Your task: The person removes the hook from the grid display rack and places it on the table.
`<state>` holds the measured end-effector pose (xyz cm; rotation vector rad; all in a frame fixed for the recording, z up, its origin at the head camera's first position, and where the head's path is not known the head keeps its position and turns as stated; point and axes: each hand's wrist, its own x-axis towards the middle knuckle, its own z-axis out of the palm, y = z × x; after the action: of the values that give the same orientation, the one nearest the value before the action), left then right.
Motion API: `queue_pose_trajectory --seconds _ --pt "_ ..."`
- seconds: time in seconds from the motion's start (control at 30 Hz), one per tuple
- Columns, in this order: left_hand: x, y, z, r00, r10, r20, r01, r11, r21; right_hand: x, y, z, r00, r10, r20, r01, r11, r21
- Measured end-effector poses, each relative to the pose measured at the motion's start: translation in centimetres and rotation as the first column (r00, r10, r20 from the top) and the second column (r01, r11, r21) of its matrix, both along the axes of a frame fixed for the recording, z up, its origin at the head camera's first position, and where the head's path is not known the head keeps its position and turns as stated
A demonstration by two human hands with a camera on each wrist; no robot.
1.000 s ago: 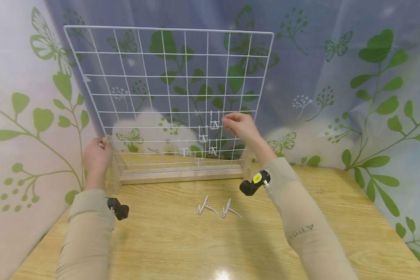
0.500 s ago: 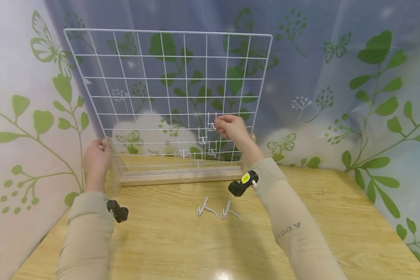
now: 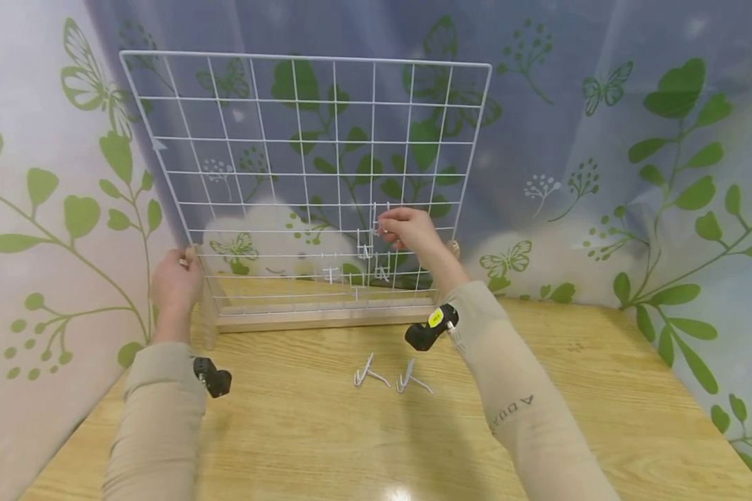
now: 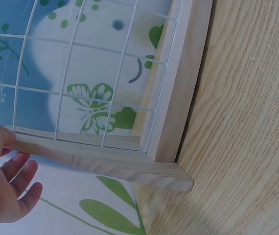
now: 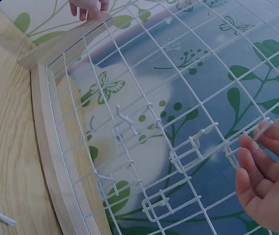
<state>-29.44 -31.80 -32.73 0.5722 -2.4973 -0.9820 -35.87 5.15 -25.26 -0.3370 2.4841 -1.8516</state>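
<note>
A white wire grid panel [image 3: 307, 59] stands upright in a pale wooden base [image 3: 326, 320]. At its left end my left hand [image 3: 177, 287] grips the top of the wooden side post [image 4: 95, 166], thumb on it and the other fingers loosely bent. My right hand [image 3: 412, 233] is at the panel's right half, where thumb and index finger pinch a white wire hook [image 5: 231, 155] set against the grid; the fingers partly hide it in the head view. Several similar hooks hang lower on the grid, among them one hook [image 5: 193, 149] right beside the held one.
Two loose white hooks, a left hook [image 3: 368, 374] and a right hook [image 3: 409, 377], lie on the wood-grain table [image 3: 276, 417] in front of the base. A curtain [image 3: 570, 139] printed with leaves and butterflies surrounds the table behind and at the sides.
My right hand has moved left and slightly down, from beside the upper hook to pinching it. The left hand keeps its grip on the side post.
</note>
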Motion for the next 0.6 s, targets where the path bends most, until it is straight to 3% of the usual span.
queue_pose_trajectory --seconds 0.6 --pt "0.11 0.22 0.14 1.000 0.014 0.009 -0.014 1.000 -0.003 0.74 0.64 0.71 0.998 -0.052 -0.045 0.049 0.997 -0.060"
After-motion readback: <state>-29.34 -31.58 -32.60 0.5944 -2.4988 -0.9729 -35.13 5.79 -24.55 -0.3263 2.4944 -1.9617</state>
